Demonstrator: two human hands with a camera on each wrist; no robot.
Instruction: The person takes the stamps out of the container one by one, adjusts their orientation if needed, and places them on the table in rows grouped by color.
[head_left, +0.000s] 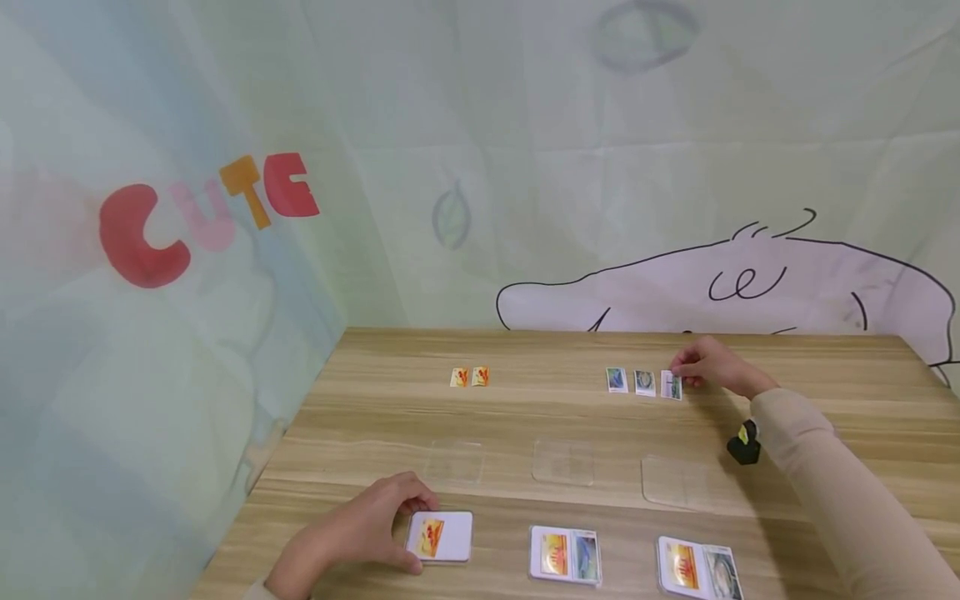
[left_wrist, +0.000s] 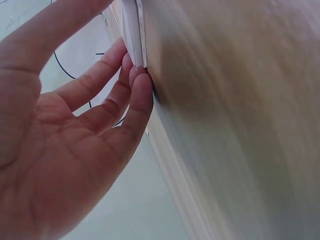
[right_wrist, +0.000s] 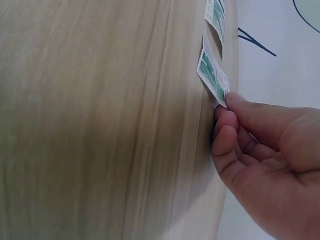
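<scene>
At the back right of the table, my right hand (head_left: 720,367) pinches the edge of a green postage stamp (right_wrist: 212,75) between thumb and fingertips. In the right wrist view the stamp is tilted up from the wood. Two more stamps, a blue one (head_left: 617,381) and a greenish one (head_left: 645,383), lie to its left. At the front left, my left hand (head_left: 367,521) holds the left side of a white card (head_left: 453,537) bearing one orange stamp (head_left: 430,537). Its fingers (left_wrist: 140,97) lie against the card's edge in the left wrist view.
Two orange stamps (head_left: 480,377) lie at the back left. Two cards, a middle one (head_left: 534,554) and a right one (head_left: 670,587), bear two stamps each. Clear plastic pieces (head_left: 564,463) lie in a row behind the cards. A small black object (head_left: 742,450) sits by my right forearm.
</scene>
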